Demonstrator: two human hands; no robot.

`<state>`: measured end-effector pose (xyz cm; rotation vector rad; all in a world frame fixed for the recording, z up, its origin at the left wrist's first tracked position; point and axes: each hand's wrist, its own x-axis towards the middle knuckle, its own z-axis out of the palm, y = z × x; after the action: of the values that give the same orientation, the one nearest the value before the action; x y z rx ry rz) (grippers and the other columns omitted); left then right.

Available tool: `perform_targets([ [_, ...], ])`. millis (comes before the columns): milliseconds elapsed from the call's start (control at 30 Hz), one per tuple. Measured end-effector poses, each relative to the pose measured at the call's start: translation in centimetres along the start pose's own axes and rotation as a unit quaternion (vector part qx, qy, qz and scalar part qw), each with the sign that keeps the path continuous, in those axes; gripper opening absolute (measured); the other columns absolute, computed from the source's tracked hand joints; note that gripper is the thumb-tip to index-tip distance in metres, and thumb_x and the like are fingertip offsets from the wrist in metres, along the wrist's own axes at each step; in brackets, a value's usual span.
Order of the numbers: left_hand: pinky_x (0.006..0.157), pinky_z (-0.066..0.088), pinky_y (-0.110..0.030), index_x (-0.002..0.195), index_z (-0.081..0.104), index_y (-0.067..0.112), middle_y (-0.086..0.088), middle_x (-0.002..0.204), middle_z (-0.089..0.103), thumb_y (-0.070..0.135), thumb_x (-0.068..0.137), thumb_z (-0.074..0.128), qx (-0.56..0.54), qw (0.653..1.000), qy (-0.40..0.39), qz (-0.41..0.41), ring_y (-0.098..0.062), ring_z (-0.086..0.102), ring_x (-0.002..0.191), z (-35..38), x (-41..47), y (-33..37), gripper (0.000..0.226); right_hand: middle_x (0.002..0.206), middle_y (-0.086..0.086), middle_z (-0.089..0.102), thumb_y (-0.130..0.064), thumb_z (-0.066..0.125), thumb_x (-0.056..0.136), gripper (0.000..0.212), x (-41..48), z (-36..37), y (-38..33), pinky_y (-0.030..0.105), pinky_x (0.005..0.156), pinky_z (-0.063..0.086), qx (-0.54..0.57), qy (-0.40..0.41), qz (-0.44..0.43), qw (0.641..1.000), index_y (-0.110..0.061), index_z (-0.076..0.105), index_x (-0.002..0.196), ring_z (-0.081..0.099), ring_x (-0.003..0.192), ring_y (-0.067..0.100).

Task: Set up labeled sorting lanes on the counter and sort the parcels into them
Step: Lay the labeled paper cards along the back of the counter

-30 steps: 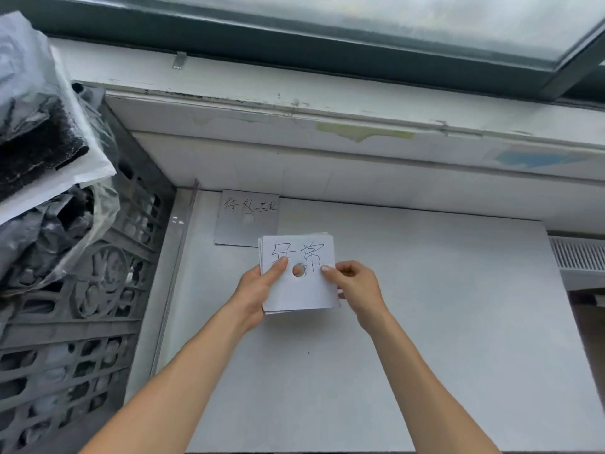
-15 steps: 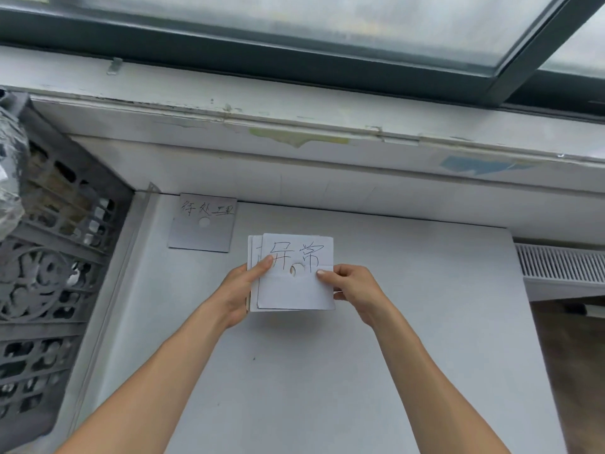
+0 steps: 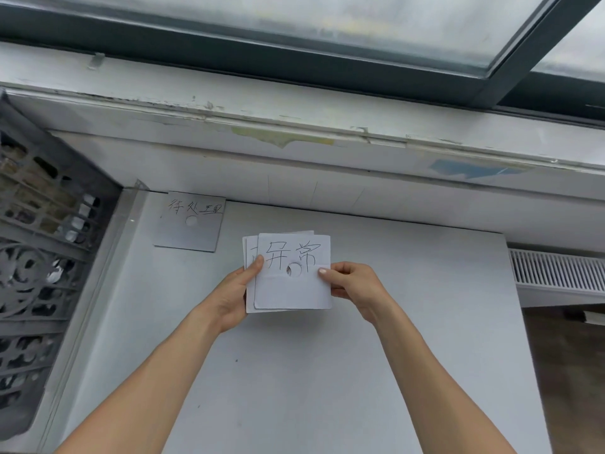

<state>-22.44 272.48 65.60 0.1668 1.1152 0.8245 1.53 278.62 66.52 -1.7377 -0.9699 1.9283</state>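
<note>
I hold a small stack of white label cards (image 3: 288, 290) above the middle of the white counter (image 3: 409, 322). The top card bears two handwritten characters and a round hole. My left hand (image 3: 234, 294) grips the stack's left edge, thumb on top. My right hand (image 3: 355, 285) pinches the top card's right edge, and that card sits shifted a little to the right of the ones beneath. One grey label card (image 3: 190, 221) with handwriting and a hole lies flat at the counter's back left corner. No parcels are in view.
A dark openwork plastic crate (image 3: 42, 273) stands against the counter's left side. A white wall and window sill (image 3: 294, 126) run behind the counter. A white vent grille (image 3: 556, 273) and a drop to the floor lie beyond the right edge.
My view has swung right, so the crate's bagged contents have left the frame. The top card has slid slightly right off the stack. Both hands keep their hold.
</note>
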Motion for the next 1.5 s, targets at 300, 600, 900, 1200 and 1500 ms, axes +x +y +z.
perform_targets([
  [300,0.079,0.061,-0.041,0.127,0.065,0.016,-0.006,0.124,0.070,0.030,0.087,0.068,0.027,0.999,0.020,0.008,-0.024,0.069,0.110,-1.6,0.4,1.2,0.042,0.100,0.010,0.076,-0.014,0.073,0.090,0.026,0.3,1.0,-0.5,0.027,0.077,0.059,0.008,-0.016,0.010,1.000,0.004,0.069,0.109,0.072,0.083,0.017],
  [600,0.069,0.060,-0.035,0.118,0.068,0.014,-0.005,0.111,0.075,0.029,0.088,0.071,0.045,0.994,0.097,0.019,-0.022,0.074,0.097,-2.8,0.4,2.2,0.034,0.104,0.007,0.077,-0.018,0.068,0.095,0.016,1.1,2.2,-0.3,0.030,0.077,0.060,0.003,-0.009,0.001,1.000,-0.007,0.073,0.105,0.074,0.089,0.019],
  [900,0.087,0.057,-0.044,0.125,0.064,0.009,-0.011,0.118,0.072,0.035,0.086,0.072,0.115,0.988,0.050,-0.087,-0.030,0.070,0.107,-8.0,-1.2,0.6,0.048,0.091,0.009,0.071,-0.015,0.071,0.093,0.013,4.8,1.0,-1.9,0.022,0.056,0.054,0.061,0.190,-0.017,0.980,-0.003,0.067,0.096,0.069,0.075,0.018],
  [1200,0.103,0.048,-0.053,0.129,0.063,0.008,-0.012,0.125,0.069,0.035,0.092,0.068,0.111,0.990,0.005,-0.081,-0.032,0.065,0.116,-7.3,-0.7,0.8,0.045,0.088,0.014,0.073,-0.021,0.078,0.084,0.015,9.7,4.8,-1.6,0.039,0.075,0.058,-0.070,0.221,-0.023,0.972,-0.010,0.070,0.078,0.068,0.078,0.030],
  [1500,0.087,0.057,-0.040,0.126,0.065,0.012,-0.009,0.121,0.071,0.039,0.084,0.073,0.112,0.989,0.006,-0.094,-0.028,0.069,0.111,-8.1,-0.2,0.6,0.051,0.062,0.000,0.050,-0.038,0.070,0.086,0.034,11.1,5.4,-2.7,0.030,0.060,0.037,-0.261,0.248,-0.014,0.933,-0.015,0.058,0.064,0.052,0.066,0.028],
])
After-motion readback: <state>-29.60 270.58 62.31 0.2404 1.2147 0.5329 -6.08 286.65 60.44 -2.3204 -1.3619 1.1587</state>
